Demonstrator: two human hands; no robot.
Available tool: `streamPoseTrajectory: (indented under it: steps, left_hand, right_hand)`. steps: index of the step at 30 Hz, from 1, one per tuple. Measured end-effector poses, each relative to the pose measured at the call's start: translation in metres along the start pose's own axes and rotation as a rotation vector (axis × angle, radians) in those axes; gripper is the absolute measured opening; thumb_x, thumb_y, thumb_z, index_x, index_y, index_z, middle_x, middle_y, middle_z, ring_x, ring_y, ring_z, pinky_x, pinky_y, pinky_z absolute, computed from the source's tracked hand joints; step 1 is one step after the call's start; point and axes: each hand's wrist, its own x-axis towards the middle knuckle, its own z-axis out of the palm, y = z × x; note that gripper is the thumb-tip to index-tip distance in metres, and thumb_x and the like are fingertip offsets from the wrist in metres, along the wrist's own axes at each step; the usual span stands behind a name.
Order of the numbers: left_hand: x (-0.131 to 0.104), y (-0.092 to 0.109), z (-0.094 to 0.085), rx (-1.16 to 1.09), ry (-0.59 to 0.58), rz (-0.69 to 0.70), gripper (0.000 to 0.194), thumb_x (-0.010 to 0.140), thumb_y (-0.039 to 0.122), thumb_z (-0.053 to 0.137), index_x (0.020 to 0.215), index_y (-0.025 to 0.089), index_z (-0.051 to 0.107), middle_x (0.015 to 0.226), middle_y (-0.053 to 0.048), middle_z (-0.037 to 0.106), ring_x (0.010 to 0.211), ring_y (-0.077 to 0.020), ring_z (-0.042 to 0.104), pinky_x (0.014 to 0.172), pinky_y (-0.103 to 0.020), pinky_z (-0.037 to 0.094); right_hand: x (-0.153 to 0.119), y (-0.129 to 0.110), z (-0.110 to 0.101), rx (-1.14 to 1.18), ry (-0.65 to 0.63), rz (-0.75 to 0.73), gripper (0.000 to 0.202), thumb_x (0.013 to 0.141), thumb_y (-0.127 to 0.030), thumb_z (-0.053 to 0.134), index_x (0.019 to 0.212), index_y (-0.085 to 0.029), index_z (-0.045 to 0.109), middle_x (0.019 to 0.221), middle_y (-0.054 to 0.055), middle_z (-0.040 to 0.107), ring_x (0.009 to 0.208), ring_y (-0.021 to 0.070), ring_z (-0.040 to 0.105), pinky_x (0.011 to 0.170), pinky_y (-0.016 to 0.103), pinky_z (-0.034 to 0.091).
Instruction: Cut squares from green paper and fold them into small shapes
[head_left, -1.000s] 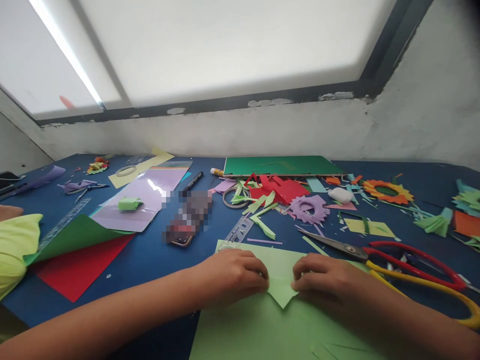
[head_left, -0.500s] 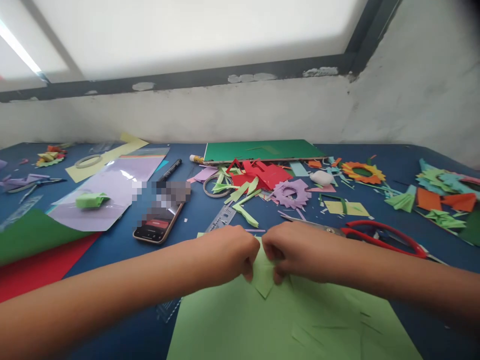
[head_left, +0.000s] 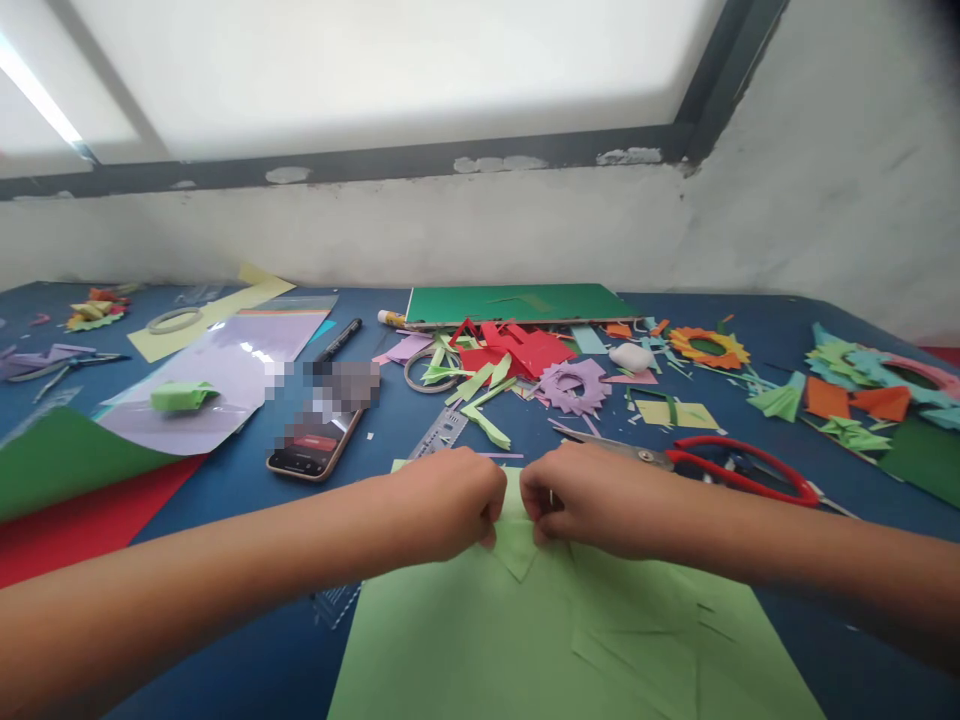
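Here, the left hand point(head_left: 454, 505) and right hand point(head_left: 577, 498) pinch one folded green paper point(head_left: 519, 558) over a green sheet point(head_left: 435, 645) cropped below; curled fingers point(head_left: 493, 497) hide their contact. Beyond, I see one partly covered ruler point(head_left: 441, 430), red-handled scissors point(head_left: 690, 458), one pixelated phone point(head_left: 311, 452) and one purple ring point(head_left: 553, 388) across the counter point(head_left: 262, 655).

Two bare hands point(head_left: 450, 505) with narrow wrists and slim, smooth forearms point(head_left: 225, 565), bare along their visible length.

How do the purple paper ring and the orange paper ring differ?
The purple ring looks one colour, while the orange ring mixes orange and yellow. The purple ring lies nearer; the orange ring lies farther back, to the right. Both have a jagged outer edge.
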Motion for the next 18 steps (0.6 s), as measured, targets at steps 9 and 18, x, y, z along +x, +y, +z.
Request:
streamPoseTrajectory:
  steps: [9,18]
  left_hand:
    - [-0.006,0.0,-0.001,-0.023,-0.001,-0.025,0.019,0.073,0.011,0.053,0.082,0.021,0.067,0.074,-0.001,0.068,0.065,-0.0159,0.062,0.05,-0.021,0.036]
    - [-0.01,0.015,0.002,0.262,-0.003,0.016,0.015,0.076,0.005,0.051,0.074,0.015,0.061,0.069,-0.004,0.064,0.063,-0.0192,0.061,0.052,-0.024,0.039]
  right_hand:
    - [-0.005,0.009,0.012,0.129,0.08,-0.07,0.021,0.069,-0.003,0.055,0.073,-0.019,0.068,0.066,-0.002,0.067,0.059,0.0128,0.059,0.052,0.019,0.039]
    - [-0.011,0.012,0.032,-0.158,0.261,-0.252,0.016,0.076,-0.003,0.055,0.073,-0.016,0.064,0.072,0.003,0.063,0.067,0.0163,0.058,0.058,0.024,0.039]
